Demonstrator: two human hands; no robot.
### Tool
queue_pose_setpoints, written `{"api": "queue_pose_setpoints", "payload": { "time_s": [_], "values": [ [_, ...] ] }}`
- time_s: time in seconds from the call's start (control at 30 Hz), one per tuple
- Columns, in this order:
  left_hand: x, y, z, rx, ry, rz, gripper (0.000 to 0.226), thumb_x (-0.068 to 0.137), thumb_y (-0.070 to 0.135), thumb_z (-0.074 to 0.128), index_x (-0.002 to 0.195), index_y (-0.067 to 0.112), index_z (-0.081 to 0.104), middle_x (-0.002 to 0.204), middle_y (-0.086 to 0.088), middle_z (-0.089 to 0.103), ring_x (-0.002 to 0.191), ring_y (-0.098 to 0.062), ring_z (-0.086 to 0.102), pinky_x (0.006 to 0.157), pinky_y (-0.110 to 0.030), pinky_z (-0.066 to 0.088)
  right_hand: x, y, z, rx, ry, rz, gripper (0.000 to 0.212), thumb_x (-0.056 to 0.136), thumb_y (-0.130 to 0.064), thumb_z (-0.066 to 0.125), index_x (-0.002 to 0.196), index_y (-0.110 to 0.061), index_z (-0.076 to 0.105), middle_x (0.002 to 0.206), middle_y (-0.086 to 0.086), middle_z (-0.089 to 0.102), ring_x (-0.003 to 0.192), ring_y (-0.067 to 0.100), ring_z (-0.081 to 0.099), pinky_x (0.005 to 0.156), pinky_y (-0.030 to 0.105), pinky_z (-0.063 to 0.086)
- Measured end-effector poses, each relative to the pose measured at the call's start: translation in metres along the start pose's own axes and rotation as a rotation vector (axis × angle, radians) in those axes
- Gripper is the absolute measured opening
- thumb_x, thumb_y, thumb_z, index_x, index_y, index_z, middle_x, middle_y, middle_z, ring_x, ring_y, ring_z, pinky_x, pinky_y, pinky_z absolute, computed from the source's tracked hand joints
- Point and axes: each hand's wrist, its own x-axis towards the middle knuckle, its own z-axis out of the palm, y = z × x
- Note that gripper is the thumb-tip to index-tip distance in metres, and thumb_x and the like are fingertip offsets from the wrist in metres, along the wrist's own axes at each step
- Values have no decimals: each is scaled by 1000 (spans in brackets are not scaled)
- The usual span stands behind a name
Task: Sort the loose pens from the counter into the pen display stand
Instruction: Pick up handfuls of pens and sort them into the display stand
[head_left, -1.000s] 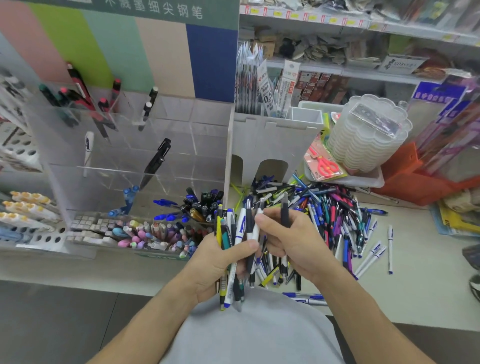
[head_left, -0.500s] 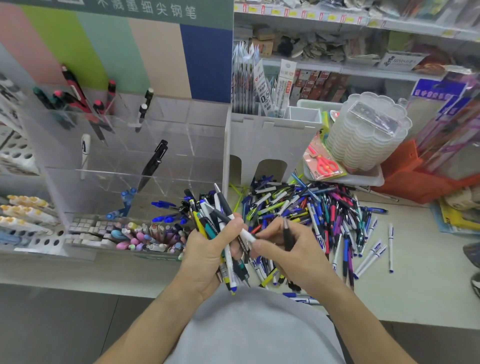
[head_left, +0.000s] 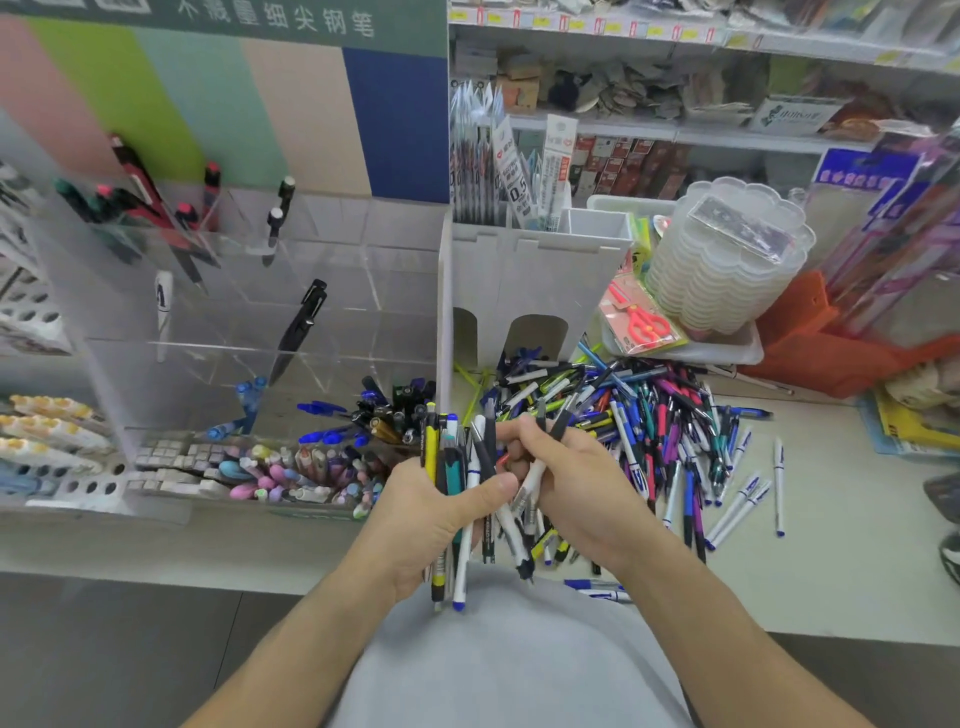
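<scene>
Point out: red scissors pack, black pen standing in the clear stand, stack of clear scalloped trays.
red scissors pack (head_left: 642, 323), head view, on the red handles.
black pen (head_left: 300, 327), head view, mid barrel.
stack of clear scalloped trays (head_left: 711, 280), head view, on the stack's side wall.

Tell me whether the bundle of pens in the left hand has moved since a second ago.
Yes. The bundle of pens in the left hand first tilted left toward the clear display stand, then came back upright.
</scene>
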Motion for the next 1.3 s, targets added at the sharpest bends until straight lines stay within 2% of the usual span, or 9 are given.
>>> {"api": "queue_pose_setpoints", "payload": {
  "time_s": [0.1, 0.3, 0.5, 0.67, 0.77, 0.83, 0.97, 1.1, 1.3],
  "values": [
    [-2, 1, -1, 117, -48, 0, 32, 69, 36, 85, 96, 20, 78, 73, -4, 74, 55, -10, 59, 59, -27, 49, -3, 1, 4, 93, -4, 67, 35, 106, -30, 50, 109, -6, 75, 103, 18, 72, 100, 35, 68, 96, 44, 56],
    [-3, 1, 5, 227, 2, 30, 21, 71, 32, 86, 80, 20, 71, 52, 10, 61, 48, -2, 54, 50, -18, 46, -12, -2, 0, -15, -183, 124, 35, 107, -30, 47, 115, -6, 72, 111, 15, 75, 109, 29, 71, 99, 45, 56],
    [-3, -7, 7, 293, 80, 67, 22, 67, 31, 90, 75, 26, 70, 56, 5, 64, 52, -8, 58, 52, -26, 52, -22, -2, -4, -531, -71, -92, 34, 104, -33, 54, 81, -10, 64, 59, -12, 59, 55, 1, 53, 53, 13, 43],
    [-6, -4, 5, 220, 190, 87, 29, 65, 40, 87, 74, 16, 73, 58, 5, 70, 50, -7, 62, 54, -25, 53, -17, 3, -7, -447, 18, -52, 39, 108, -29, 47, 83, -1, 59, 60, -2, 57, 59, 18, 51, 53, 13, 44],
    [-5, -4, -3, 141, 261, 72, 48, 58, 49, 81, 81, 8, 74, 58, 0, 67, 53, -13, 61, 61, -37, 56, -15, 10, -8, -78, -117, 80, 33, 106, -28, 51, 87, -2, 54, 56, 2, 49, 47, 19, 50, 56, 35, 54],
    [-5, 1, -6, 181, 221, 82, 52, 59, 52, 80, 83, 6, 72, 61, -8, 66, 56, -15, 61, 59, -40, 56, -19, 19, -5, -22, -269, 137, 33, 103, -35, 57, 97, -2, 56, 58, 1, 46, 46, 17, 45, 51, 34, 51],
    [-4, 9, -10, 214, 65, 54, 40, 63, 46, 79, 92, 19, 75, 79, 2, 76, 73, -8, 72, 66, -27, 54, -30, 23, -5, -121, -481, 210, 26, 103, -26, 58, 81, -14, 52, 60, 0, 43, 47, 15, 42, 51, 31, 48],
    [-5, 12, -7, 214, -38, 64, 32, 73, 30, 82, 103, 21, 73, 90, 0, 78, 86, -13, 75, 72, -24, 59, -28, 16, -1, -223, -480, 161, 25, 98, -21, 68, 74, -20, 60, 58, 2, 39, 45, 15, 36, 46, 27, 40],
    [-1, 23, -24, 370, 117, 188, 31, 75, 31, 85, 97, 14, 71, 83, -3, 75, 78, -13, 74, 69, -28, 61, -19, -10, 18, -320, -618, 203, 19, 96, -18, 70, 83, -11, 59, 59, 0, 40, 51, 15, 34, 53, 27, 36]
  ]
}}
